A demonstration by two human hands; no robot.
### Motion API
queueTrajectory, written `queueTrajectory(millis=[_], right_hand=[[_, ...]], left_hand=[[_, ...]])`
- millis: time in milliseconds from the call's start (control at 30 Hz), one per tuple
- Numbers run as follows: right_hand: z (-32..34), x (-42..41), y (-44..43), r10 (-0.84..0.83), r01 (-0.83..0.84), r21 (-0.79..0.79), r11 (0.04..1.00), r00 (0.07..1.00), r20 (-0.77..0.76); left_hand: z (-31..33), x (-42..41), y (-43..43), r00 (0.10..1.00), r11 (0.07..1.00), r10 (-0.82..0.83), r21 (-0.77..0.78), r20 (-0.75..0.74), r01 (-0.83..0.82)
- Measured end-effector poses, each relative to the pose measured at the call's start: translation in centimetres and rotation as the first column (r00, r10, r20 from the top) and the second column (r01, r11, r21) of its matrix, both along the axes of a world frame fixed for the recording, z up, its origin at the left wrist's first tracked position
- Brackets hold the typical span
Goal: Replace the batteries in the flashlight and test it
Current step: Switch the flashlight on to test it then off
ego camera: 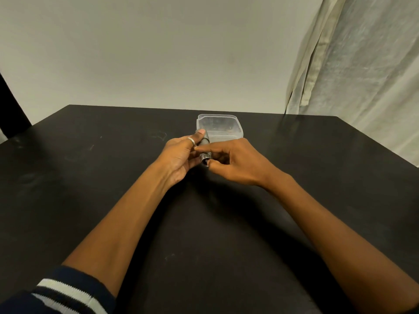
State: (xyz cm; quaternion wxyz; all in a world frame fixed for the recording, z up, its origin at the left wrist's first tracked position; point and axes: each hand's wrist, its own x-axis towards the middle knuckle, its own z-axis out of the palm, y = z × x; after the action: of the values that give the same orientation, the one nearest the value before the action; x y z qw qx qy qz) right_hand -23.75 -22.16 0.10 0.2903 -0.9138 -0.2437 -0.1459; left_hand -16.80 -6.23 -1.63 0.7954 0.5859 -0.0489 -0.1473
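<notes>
One black table (113, 200) fills my feed beneath both wrists. Clear plastic tub (240, 130) sits just beyond the fingertips; contents too dim to tell. L hand (179, 159) curls thumb + fingers round the grey flashlight (204, 141), held tilted btwn both hands. R hand (238, 164) pinches its silver near end w/ thumb and forefinger. Thin ring (191, 140) on the L digit lying along the barrel.
</notes>
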Motion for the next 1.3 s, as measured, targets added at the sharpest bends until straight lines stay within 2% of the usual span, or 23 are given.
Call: queueTrajectory(millis=[233,533,1033,1300], right_hand=[[-0.1,-0.23,0.19,0.0,0.0,-0.008,1.0,0.998,0.059],[-0.08,-0.17,0.14,0.0,0.001,-0.023,1.0,1.0,0.017],[0.03,-0.33,0.23,0.027,-0.026,-0.068,0.997,1.0,0.014],[0.42,-0.42,0.33,-0.009,0.009,-0.026,1.0,1.0,-0.01]], left_hand=[[0.29,-0.17,-0.06,1.0,1.0,0.011,0.016,-0.029,-0.011],[0.28,-0.38,-0.4,0.999,0.998,0.034,0.05,-0.038,-0.032],[0.11,-0.31,-0.21,1.0,0.997,-0.025,0.068,0.002,0.025],[-0.23,0.31,-0.29,0.999,0.992,-0.017,0.127,-0.04,0.022]])
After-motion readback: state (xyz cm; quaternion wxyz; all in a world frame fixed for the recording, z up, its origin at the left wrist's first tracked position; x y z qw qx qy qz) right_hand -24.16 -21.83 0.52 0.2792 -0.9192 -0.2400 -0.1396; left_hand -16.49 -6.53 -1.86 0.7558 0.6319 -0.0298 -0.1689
